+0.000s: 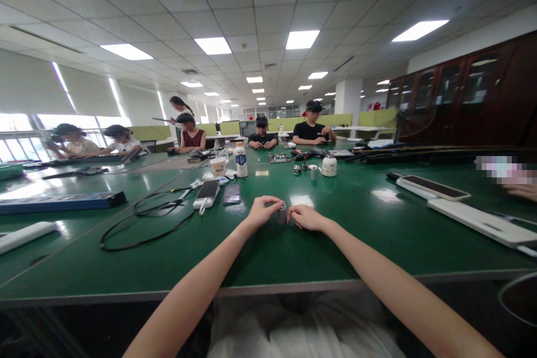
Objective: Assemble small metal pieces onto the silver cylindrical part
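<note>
A small grey cylinder (281,215) stands on the green table in front of me, between my two hands. My left hand (263,211) reaches in from the left, its thumb and fingers closed at the cylinder's upper part. My right hand (308,217) is close against the cylinder's right side with its fingers curled together. Whatever those right fingertips hold, if anything, is too small to make out. Farther back stand another small grey cylinder (314,172) and a white rounded jar (329,166), beside small metal parts (297,169).
Left of my hands lie a phone-like device (207,193), a dark card (232,194) and a looped black cable (138,246). A bottle (241,160) and cup (218,166) stand beyond. White flat devices (482,221) lie right. Several people sit around the table.
</note>
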Available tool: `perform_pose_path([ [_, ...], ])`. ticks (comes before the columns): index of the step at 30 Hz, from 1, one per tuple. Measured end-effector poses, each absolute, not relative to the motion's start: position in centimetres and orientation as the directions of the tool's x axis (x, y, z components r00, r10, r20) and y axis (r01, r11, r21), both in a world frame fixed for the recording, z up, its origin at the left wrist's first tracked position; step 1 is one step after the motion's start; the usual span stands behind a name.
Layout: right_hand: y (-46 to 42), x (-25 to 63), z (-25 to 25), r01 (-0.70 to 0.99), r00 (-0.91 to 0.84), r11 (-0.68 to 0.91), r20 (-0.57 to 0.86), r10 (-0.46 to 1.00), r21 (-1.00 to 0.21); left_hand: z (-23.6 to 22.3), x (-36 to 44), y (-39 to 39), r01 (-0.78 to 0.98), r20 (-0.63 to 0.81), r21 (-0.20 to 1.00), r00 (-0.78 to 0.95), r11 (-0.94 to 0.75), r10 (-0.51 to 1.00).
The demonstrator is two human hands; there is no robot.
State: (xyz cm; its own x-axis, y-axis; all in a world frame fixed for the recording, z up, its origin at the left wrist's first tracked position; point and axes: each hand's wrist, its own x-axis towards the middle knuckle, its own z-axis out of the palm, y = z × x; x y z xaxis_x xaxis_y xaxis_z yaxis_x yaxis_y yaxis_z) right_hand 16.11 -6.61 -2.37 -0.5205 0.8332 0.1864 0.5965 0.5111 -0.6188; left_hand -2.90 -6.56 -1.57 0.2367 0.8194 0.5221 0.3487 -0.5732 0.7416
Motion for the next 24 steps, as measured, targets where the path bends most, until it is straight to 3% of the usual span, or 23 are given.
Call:
perform_pose_path([
  [6, -6.5, 16.1, -2.5, 0.608, -0.507, 0.499, 0.182, 0.842, -0.618, -1.3, -2.7, -6.8, 0.359, 0.497, 0.755, 0.232, -0.548, 0.836],
  [11, -6.5, 16.0, -2.5, 0.607, -0.506, 0.498, 0.182, 0.843, -0.619, -1.2, -2.9, -6.5, 0.354, 0.517, 0.776, 0.118, -0.522, 0.848],
  [14, -6.5, 16.1, -2.5, 0.604, -0.511, 0.499, 0.178, 0.841, -0.622, -1.6, -3.9, -5.8, 0.467, 0.530, 0.738, 0.047, -0.488, 0.847],
  [18, -6.5, 16.1, -2.5, 0.601, -0.515, 0.500, 0.177, 0.839, -0.623, -2.7, -5.4, -5.3, 0.711, 0.504, 0.580, 0.070, -0.397, 0.861],
  [24, -6.4, 16.1, -2.7, 0.599, -0.512, 0.498, 0.178, 0.840, -0.627, -3.5, -5.9, -5.3, 0.754, 0.468, 0.565, 0.043, -0.336, 0.883],
])
